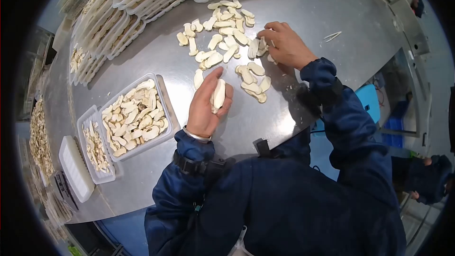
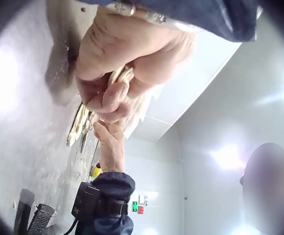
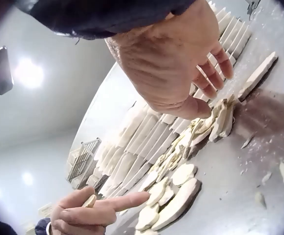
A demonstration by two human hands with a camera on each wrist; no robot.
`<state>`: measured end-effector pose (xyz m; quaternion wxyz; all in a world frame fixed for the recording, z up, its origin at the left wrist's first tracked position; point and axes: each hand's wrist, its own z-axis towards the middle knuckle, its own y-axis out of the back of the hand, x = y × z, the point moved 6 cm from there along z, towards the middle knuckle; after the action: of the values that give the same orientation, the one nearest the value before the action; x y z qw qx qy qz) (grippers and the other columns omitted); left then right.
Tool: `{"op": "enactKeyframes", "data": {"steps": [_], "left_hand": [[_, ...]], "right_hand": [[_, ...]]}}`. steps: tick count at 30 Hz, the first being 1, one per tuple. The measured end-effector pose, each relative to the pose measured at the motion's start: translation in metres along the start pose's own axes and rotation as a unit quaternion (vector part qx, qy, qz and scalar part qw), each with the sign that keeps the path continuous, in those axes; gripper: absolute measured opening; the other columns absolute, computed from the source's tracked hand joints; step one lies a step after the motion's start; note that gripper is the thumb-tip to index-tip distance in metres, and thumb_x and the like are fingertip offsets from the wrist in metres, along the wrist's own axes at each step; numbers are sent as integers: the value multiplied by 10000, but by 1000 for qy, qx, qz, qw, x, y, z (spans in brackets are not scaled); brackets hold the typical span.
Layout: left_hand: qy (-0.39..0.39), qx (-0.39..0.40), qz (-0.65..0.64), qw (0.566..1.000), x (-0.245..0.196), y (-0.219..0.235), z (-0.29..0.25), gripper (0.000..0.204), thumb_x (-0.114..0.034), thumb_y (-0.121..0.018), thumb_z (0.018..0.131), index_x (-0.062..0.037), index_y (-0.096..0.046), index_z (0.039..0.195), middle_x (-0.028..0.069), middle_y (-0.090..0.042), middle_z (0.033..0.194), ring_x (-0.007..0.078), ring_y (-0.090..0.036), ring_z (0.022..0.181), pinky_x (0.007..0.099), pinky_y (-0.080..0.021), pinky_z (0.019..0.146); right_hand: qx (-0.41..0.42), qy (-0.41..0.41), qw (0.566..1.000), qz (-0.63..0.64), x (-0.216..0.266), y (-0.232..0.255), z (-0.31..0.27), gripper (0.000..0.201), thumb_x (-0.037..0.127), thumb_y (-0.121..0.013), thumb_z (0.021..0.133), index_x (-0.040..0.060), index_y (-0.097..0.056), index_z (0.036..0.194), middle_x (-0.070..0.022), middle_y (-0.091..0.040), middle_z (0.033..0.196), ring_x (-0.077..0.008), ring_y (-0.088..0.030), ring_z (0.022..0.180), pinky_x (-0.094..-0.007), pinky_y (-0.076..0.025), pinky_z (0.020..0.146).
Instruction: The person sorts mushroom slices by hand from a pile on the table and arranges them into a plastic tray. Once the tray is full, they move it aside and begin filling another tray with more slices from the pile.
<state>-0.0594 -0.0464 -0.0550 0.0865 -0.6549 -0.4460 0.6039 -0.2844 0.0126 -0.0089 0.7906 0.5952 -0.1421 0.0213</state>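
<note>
Mushroom slices (image 1: 218, 96) in curled left hand (image 1: 201, 108)

Metal table (image 1: 303, 12), pale wall (image 2: 162, 169), bright lights (image 2: 228, 157)

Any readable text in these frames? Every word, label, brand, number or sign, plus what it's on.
No legible text in any view.
Green sign in the background, left wrist view: too small to read.
Red sign right next to it: also too small.
Silver bangle on the left wrist: surface marks, too blurred to tell whether they are lettering.
</note>
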Motion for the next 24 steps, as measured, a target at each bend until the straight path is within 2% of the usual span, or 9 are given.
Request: {"op": "enactKeyframes", "data": {"steps": [2,6,9,12,15,16,19,21,24], "left_hand": [[-4,-17,-38,999,-1,2,0,461,-273,-369,1035,2,-362,1406,84,-552,766,115,-451,559,220,-325,450],[-1,5,-40,999,-2,-1,0,434,-273,-371,1039,-2,-409,1376,80,-554,779,117,-455,563,218,-333,449],[4,-4,-38,999,-2,-2,-1,426,-268,-377,1038,0,-425,1366,81,-554,779,116,-456,558,216,-336,448],[6,12,-50,999,-1,0,0,421,-275,-372,1038,-8,-439,1356,77,-561,799,117,-470,586,221,-354,472],[-10,6,-88,996,-1,1,1,415,-289,-365,1039,-20,-461,1339,70,-576,847,118,-504,650,228,-381,516],[-8,-16,-89,996,-2,1,1,415,-295,-364,1039,-24,-467,1334,68,-581,865,118,-512,671,232,-387,530],[-8,-69,-80,994,-7,-5,-1,395,-307,-379,1036,-26,-497,1288,66,-596,929,121,-542,726,242,-399,560],[-5,-35,-87,996,-5,0,1,376,-300,-391,1034,-19,-511,1252,66,-596,914,120,-539,717,241,-395,558],[-15,0,-85,996,-1,7,3,324,-264,-367,1047,-26,-520,1207,57,-553,875,110,-473,654,221,-370,521]], "right_hand": [[6,3,1000,-15,-2,0,3,266,39,-544,774,56,-633,1024,-136,-582,1118,-325,-525,1041,-401,-447,908],[0,-23,1000,7,-16,9,-1,131,73,-569,784,25,-610,900,-132,-607,985,-330,-554,967,-409,-458,842],[22,-129,990,59,-35,19,-8,150,123,-602,793,21,-621,902,-138,-613,934,-342,-570,916,-420,-464,805],[-32,-126,991,-21,-33,30,-5,185,161,-620,793,31,-634,924,-143,-616,922,-347,-586,892,-416,-471,786],[-68,-74,995,1,-5,23,15,221,190,-621,790,33,-642,945,-145,-627,925,-348,-603,877,-411,-477,777],[-32,-73,996,40,9,19,24,245,201,-613,797,17,-642,957,-155,-632,930,-349,-611,875,-413,-482,778],[16,-85,996,12,31,3,45,242,217,-599,803,8,-636,919,-167,-632,921,-349,-612,873,-418,-483,776],[36,-84,995,-49,33,-8,54,232,220,-592,803,9,-636,887,-168,-632,907,-347,-612,868,-422,-482,769],[48,-49,997,-35,30,-18,58,236,232,-593,799,3,-624,846,-169,-631,875,-342,-609,856,-428,-476,758]]}}
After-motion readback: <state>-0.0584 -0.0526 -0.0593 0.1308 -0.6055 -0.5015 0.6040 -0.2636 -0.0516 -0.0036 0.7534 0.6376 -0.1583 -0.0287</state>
